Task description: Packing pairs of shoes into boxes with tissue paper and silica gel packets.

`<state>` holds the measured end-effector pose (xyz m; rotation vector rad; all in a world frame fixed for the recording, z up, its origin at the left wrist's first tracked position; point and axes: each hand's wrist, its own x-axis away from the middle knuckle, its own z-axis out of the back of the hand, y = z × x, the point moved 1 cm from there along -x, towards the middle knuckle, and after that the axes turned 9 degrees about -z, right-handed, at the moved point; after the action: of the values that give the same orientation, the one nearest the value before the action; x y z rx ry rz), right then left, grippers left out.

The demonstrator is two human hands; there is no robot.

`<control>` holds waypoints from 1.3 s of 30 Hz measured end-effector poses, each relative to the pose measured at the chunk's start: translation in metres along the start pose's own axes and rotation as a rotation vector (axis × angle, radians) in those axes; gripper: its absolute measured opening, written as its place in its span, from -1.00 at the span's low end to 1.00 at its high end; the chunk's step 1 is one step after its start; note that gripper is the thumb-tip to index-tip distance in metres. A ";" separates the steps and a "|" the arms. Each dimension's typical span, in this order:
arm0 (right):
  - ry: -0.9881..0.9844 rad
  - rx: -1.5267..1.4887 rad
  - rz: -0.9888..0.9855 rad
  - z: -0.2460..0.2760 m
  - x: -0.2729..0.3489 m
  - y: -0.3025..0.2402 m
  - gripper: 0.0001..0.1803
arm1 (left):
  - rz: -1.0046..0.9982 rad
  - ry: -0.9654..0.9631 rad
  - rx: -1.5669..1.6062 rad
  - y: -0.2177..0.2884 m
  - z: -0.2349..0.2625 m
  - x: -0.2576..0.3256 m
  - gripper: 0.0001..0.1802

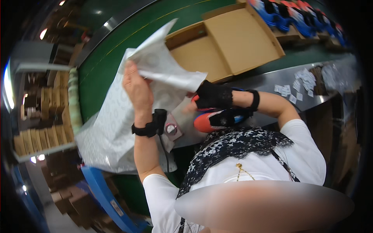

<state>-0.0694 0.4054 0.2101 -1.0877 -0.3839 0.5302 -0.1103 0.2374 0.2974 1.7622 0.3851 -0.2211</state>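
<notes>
In my left hand (138, 85) is the edge of a large white patterned sheet of wrapping paper (112, 112), thumb and fingers closed on it. The sheet rises and folds over in front of that hand. My right hand (213, 96), in a black fingerless glove, is closed around an orange-and-blue shoe, mostly hidden under the palm. A second shoe (208, 121), orange with black and blue, lies just below it, close to my body. Beyond the right hand stands an open brown cardboard shoebox (241, 42) with its lid folded back.
Several blue, white and orange shoes (285, 15) stand in rows at the far right. Small white paper slips (305, 81) and clear plastic bags (340, 73) lie on the metal table (268, 79). A green conveyor belt (101, 64) runs behind. Stacked cartons (44, 139) stand left.
</notes>
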 end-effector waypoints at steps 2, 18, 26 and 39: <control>0.456 -0.573 0.022 0.013 -0.005 -0.014 -0.40 | 0.066 -0.157 0.088 -0.022 -0.033 -0.004 -0.55; 1.718 0.184 -0.283 0.209 0.126 0.160 -0.47 | -0.386 -0.501 -1.442 -0.141 0.022 0.026 -0.41; 2.116 -0.002 -0.336 0.240 0.172 0.198 -0.43 | 0.063 -0.445 -1.872 -0.144 0.103 0.030 -0.18; 0.322 0.767 -0.322 0.046 0.163 0.111 -0.67 | 0.962 0.122 0.108 -0.216 0.104 0.064 -0.35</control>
<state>0.0147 0.5738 0.1345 -0.3429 -0.0472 0.1717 -0.1257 0.1860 0.0556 1.8800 -0.4159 0.5600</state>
